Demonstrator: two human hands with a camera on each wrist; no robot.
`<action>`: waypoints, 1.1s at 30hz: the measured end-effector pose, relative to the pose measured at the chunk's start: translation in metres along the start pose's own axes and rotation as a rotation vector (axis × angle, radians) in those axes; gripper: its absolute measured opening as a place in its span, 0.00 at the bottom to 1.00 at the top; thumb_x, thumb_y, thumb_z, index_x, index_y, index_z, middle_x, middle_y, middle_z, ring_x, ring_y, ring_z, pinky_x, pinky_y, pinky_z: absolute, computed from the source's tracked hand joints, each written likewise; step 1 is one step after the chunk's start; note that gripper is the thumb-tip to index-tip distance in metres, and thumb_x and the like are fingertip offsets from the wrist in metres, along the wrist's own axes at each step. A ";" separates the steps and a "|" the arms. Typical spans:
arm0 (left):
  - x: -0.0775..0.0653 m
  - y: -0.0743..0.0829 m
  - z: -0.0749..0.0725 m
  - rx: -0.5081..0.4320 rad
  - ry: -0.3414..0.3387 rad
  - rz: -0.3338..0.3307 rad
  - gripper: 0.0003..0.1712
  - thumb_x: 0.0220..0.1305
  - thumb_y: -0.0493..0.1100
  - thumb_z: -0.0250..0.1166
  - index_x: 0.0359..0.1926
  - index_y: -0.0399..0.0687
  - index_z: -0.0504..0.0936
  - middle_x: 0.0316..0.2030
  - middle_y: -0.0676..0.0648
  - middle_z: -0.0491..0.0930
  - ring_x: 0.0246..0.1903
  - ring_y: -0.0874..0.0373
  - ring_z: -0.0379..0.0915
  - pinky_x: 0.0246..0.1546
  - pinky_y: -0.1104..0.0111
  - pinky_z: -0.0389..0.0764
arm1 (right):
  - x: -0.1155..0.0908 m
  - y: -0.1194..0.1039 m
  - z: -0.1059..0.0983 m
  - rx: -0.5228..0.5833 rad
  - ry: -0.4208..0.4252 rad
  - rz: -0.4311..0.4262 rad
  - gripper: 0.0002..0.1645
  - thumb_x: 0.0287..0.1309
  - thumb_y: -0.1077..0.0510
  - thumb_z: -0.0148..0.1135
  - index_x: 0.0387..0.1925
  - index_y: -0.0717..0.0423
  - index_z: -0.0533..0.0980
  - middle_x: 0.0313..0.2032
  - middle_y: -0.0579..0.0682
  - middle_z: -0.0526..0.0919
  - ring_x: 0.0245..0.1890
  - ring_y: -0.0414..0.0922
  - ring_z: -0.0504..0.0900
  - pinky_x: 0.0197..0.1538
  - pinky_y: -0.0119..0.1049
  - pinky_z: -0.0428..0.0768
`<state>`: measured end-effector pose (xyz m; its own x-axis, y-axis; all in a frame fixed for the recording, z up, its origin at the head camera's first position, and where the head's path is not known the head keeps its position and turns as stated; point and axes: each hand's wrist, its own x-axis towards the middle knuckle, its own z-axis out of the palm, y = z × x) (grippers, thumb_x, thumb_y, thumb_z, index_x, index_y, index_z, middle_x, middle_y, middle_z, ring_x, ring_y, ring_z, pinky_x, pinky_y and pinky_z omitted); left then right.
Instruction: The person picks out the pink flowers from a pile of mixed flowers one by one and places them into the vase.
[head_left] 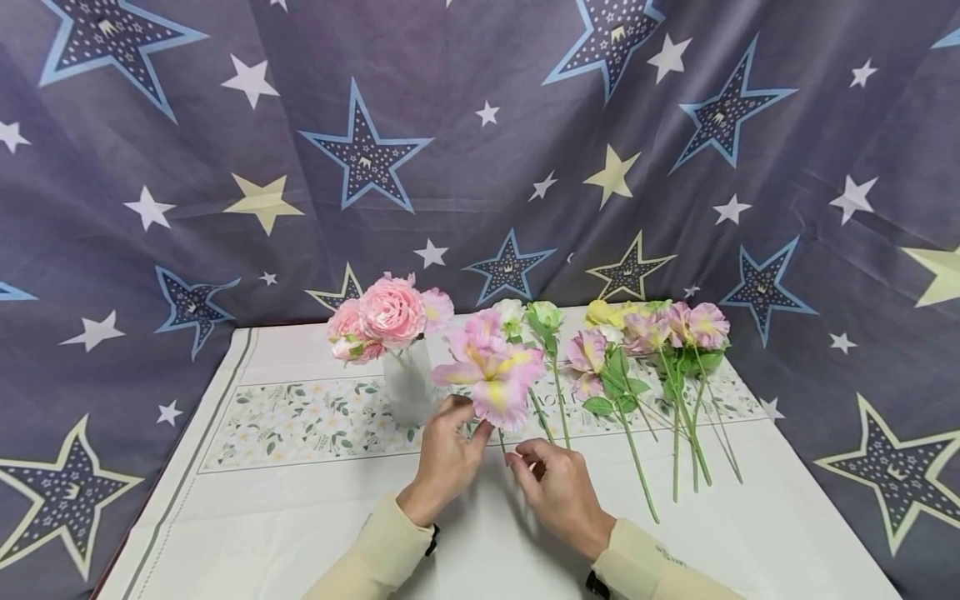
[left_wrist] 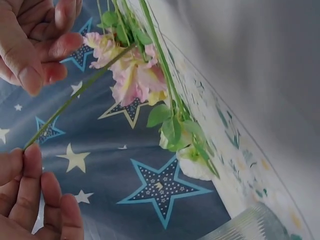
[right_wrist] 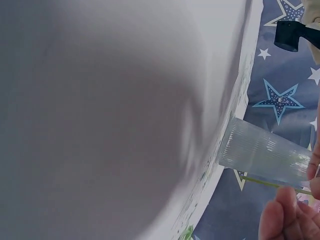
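My left hand [head_left: 446,450] pinches the thin green stem [left_wrist: 75,100] of a pink-and-yellow artificial flower [head_left: 491,371], just beneath its large petals. My right hand [head_left: 558,487] is close beside the lower stem, fingers loosely bent. In the left wrist view a gap shows between the right fingertips [left_wrist: 31,80] and the stem. Behind my left hand stands a ribbed clear vase [head_left: 408,387] with pink flowers [head_left: 392,310] in it. In the right wrist view the vase [right_wrist: 265,152] lies just beyond the stem and both hands.
Right of my hands, several pink, purple and yellow flowers [head_left: 678,329] lie with stems toward me. White and green flowers [head_left: 546,317] lie behind the held one. A floral runner pattern [head_left: 300,425] crosses the white tablecloth [head_left: 262,525]. A star-patterned curtain [head_left: 465,183] hangs behind.
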<state>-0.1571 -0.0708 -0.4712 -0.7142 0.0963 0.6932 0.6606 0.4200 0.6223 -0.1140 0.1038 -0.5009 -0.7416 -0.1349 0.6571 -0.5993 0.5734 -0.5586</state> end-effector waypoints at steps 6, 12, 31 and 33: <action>0.005 -0.001 -0.005 0.019 0.045 0.063 0.11 0.49 0.25 0.73 0.33 0.42 0.90 0.37 0.44 0.85 0.41 0.49 0.81 0.41 0.57 0.82 | 0.002 0.002 -0.002 -0.017 0.011 0.011 0.07 0.55 0.65 0.76 0.31 0.55 0.82 0.23 0.42 0.86 0.20 0.28 0.77 0.23 0.21 0.76; 0.011 -0.004 -0.009 0.026 0.114 0.157 0.13 0.52 0.25 0.73 0.38 0.41 0.90 0.40 0.42 0.88 0.44 0.45 0.82 0.44 0.52 0.82 | 0.002 0.001 -0.004 -0.023 0.007 0.032 0.07 0.56 0.65 0.76 0.32 0.56 0.83 0.23 0.42 0.86 0.20 0.29 0.78 0.24 0.21 0.76; 0.032 -0.004 -0.035 0.027 0.312 0.246 0.35 0.34 0.21 0.50 0.49 0.36 0.83 0.36 0.39 0.81 0.25 0.57 0.57 0.30 0.70 0.56 | 0.001 0.003 -0.006 -0.029 0.012 0.045 0.05 0.58 0.64 0.74 0.33 0.56 0.83 0.24 0.42 0.85 0.20 0.29 0.76 0.25 0.19 0.75; 0.035 -0.004 -0.038 0.039 0.336 0.226 0.32 0.35 0.22 0.51 0.46 0.36 0.83 0.34 0.40 0.81 0.26 0.55 0.59 0.31 0.69 0.57 | 0.001 0.003 -0.006 -0.031 0.013 0.047 0.05 0.58 0.64 0.74 0.33 0.56 0.83 0.24 0.42 0.85 0.20 0.29 0.77 0.25 0.19 0.75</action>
<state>-0.1757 -0.1031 -0.4361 -0.4323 -0.1074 0.8953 0.7787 0.4561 0.4307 -0.1144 0.1099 -0.4988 -0.7645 -0.0968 0.6373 -0.5543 0.6033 -0.5734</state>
